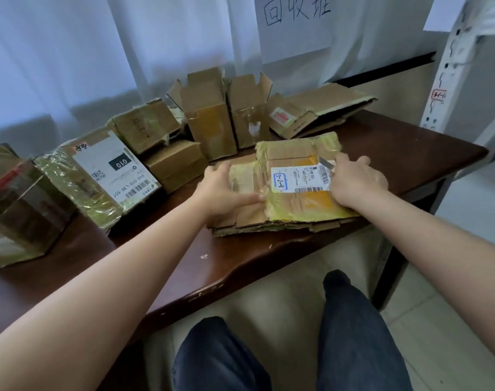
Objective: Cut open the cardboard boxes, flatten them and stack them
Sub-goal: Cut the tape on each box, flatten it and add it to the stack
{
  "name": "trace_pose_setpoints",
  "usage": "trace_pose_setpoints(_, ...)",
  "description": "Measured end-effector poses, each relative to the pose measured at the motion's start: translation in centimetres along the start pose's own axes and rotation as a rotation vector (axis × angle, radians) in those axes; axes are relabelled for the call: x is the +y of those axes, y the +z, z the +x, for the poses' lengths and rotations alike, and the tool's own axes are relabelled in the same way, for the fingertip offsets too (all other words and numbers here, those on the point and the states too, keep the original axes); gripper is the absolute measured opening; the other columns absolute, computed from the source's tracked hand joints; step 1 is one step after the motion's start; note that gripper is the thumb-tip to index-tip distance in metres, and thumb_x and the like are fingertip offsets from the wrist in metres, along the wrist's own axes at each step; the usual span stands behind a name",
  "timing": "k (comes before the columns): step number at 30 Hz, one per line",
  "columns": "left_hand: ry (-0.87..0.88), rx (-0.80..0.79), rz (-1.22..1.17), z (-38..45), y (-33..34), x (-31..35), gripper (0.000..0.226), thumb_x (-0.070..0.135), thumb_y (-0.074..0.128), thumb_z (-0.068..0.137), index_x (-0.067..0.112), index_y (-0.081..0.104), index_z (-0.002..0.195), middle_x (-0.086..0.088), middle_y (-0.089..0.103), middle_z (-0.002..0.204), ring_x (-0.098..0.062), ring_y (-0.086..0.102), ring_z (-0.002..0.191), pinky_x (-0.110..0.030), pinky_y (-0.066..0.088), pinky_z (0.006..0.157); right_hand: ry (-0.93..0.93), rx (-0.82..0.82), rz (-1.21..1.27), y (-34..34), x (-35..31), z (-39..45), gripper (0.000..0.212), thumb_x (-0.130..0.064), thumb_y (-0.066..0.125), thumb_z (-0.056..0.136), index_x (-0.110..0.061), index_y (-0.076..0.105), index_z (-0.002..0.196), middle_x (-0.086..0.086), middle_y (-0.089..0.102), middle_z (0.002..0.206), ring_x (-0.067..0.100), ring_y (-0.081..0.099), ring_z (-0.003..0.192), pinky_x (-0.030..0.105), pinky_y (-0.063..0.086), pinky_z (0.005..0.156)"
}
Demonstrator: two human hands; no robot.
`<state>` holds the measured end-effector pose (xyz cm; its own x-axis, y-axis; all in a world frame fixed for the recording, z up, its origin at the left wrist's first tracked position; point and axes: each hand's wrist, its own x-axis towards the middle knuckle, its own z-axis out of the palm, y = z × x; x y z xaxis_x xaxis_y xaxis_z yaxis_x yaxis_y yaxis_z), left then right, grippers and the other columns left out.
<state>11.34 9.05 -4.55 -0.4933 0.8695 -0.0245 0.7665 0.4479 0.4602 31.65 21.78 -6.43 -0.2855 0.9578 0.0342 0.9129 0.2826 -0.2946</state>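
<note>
A flattened cardboard box (294,187), wrapped in yellowish tape and bearing a white shipping label (300,176), lies on top of a small stack of flattened cardboard (240,218) near the front edge of the dark wooden table (410,148). The left hand (226,190) grips the box's left edge, thumb on top and fingers curled over the far side. The right hand (356,179) rests on the box's right side with its fingers curled around a small knife (326,162), whose grey blade pokes out toward the label.

Behind the stack stand two upright open boxes (209,119) with their flaps raised, just beside each other. To their right, another pile of flattened cardboard (319,111) lies by the wall. To the left, several still-sealed parcels sit in a row: a small brown box (176,165), a taped box (145,125) above it, a white-labelled box marked 010 (105,176) tilted on its side, and a dark taped box (18,204) at the far left.

A paper sign with handwritten characters (294,21) hangs on the white curtain behind. A white metal shelf post (449,66) rises on the right. The person's dark trouser legs (353,334) show below the table edge.
</note>
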Motion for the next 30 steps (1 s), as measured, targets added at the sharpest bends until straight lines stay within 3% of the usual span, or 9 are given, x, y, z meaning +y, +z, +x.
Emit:
trace_pose_setpoints(2,0.062,0.057,0.058,0.5,-0.7,0.6,0.118,0.067,0.078,0.056,0.021,0.025,0.151,-0.008,0.027,0.149,-0.029,0.037,0.134,-0.043,0.036,0.110,-0.009,0.054,0.021,-0.5,1.1,0.4,0.049,-0.021,0.038,0.096,-0.020,0.028,0.144,0.020,0.038,0.127,0.041,0.055,0.097,0.036,0.036,0.071)
trace_pose_setpoints(6,0.271,0.168,0.026,2.7,-1.8,3.6,0.089,0.052,0.081,0.065,0.018,0.048,0.140,0.001,0.039,0.143,-0.014,0.039,0.131,-0.019,0.029,0.101,-0.008,0.211,0.014,-2.6,3.4,2.9,0.053,-0.027,0.036,0.098,-0.026,0.021,0.149,0.022,0.039,0.126,0.042,0.056,0.094,0.036,0.035,0.070)
trace_pose_setpoints(10,0.393,0.208,-0.053,6.6,-2.0,7.2,0.069,0.040,0.082,0.071,0.020,0.058,0.132,0.002,0.042,0.144,-0.012,0.042,0.129,-0.013,0.029,0.095,-0.004,0.361,-0.017,-5.5,5.3,7.7,0.045,-0.020,0.035,0.098,-0.022,0.031,0.143,0.022,0.041,0.120,0.044,0.056,0.091,0.038,0.034,0.070)
trace_pose_setpoints(14,0.471,0.211,-0.028,12.0,-1.7,11.5,0.062,0.031,0.074,0.083,0.018,0.051,0.139,-0.003,0.034,0.153,-0.018,0.035,0.139,-0.023,0.028,0.110,0.022,0.447,-0.019,-9.0,6.2,14.8,0.045,-0.015,0.038,0.095,-0.020,0.037,0.140,0.024,0.040,0.124,0.048,0.054,0.100,0.044,0.038,0.078)
trace_pose_setpoints(17,0.471,0.141,0.045,16.7,-0.7,13.9,0.062,0.024,0.065,0.090,0.020,0.040,0.146,-0.004,0.018,0.160,-0.019,0.022,0.146,-0.015,0.014,0.108,0.005,0.485,-0.009,-10.2,5.9,20.8,0.044,-0.014,0.040,0.095,-0.019,0.036,0.139,0.024,0.038,0.126,0.048,0.053,0.102,0.044,0.041,0.080)
trace_pose_setpoints(19,0.427,0.117,0.067,19.8,0.1,15.0,0.061,0.023,0.061,0.093,0.022,0.036,0.148,-0.003,0.010,0.162,-0.022,0.020,0.146,-0.021,0.014,0.112,-0.011,0.485,-0.001,-10.3,5.6,24.4,0.044,-0.013,0.041,0.095,-0.019,0.036,0.138,0.023,0.037,0.128,0.047,0.050,0.107,0.045,0.041,0.082)
trace_pose_setpoints(23,0.343,0.094,0.130,25.1,1.0,16.7,0.061,0.023,0.053,0.096,0.023,0.028,0.151,-0.005,0.003,0.163,-0.029,0.018,0.147,-0.046,0.016,0.119,-0.040,0.444,0.007,-9.1,4.9,31.1,0.046,-0.013,0.042,0.093,-0.020,0.036,0.139,0.021,0.039,0.129,0.045,0.047,0.113,0.046,0.040,0.090)
trace_pose_setpoints(30,0.103,0.085,0.189,30.4,3.1,15.5,0.064,0.031,0.050,0.093,0.025,0.025,0.151,-0.004,0.006,0.162,-0.033,0.014,0.147,-0.052,0.008,0.119,-0.153,0.274,0.051,-3.7,2.8,38.4,0.045,-0.018,0.043,0.094,-0.026,0.041,0.138,0.018,0.039,0.135,0.042,0.042,0.120,0.044,0.036,0.098)
